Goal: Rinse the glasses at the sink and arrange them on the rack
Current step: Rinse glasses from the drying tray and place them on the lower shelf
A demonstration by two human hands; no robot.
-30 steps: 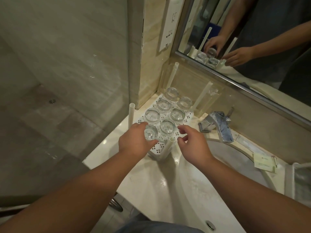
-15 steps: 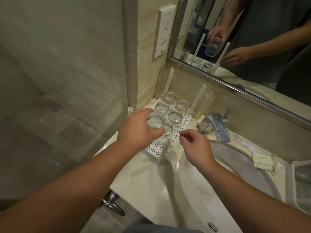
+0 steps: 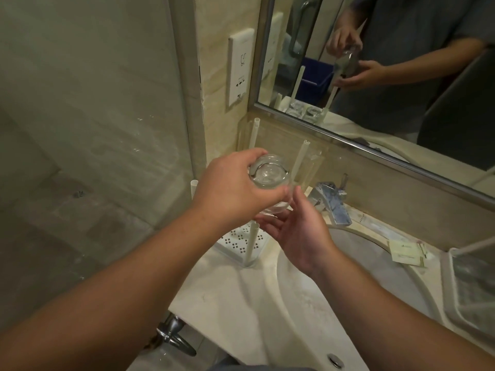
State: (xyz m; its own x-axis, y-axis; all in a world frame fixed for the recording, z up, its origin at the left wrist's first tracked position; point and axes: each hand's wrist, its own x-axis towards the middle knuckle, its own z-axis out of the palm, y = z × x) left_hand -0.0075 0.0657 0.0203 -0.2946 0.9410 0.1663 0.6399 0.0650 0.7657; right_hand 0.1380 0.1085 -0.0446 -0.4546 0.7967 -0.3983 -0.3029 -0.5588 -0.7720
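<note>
From the head view, the left hand point(image 3: 230, 188) grips a clear glass point(image 3: 270, 180) held upside down (base toward the camera) above the white rack point(image 3: 241, 241), while the right hand point(image 3: 297, 231) lies open under it, fingers touching its lower edge, beside the sink point(image 3: 375, 266) and faucet point(image 3: 333, 202).

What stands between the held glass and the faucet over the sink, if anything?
Nothing visible blocks it. The left hand grips the glass and the right hand cups beneath it. One white rack post rises just behind the glass; the faucet lies to the right.
</note>
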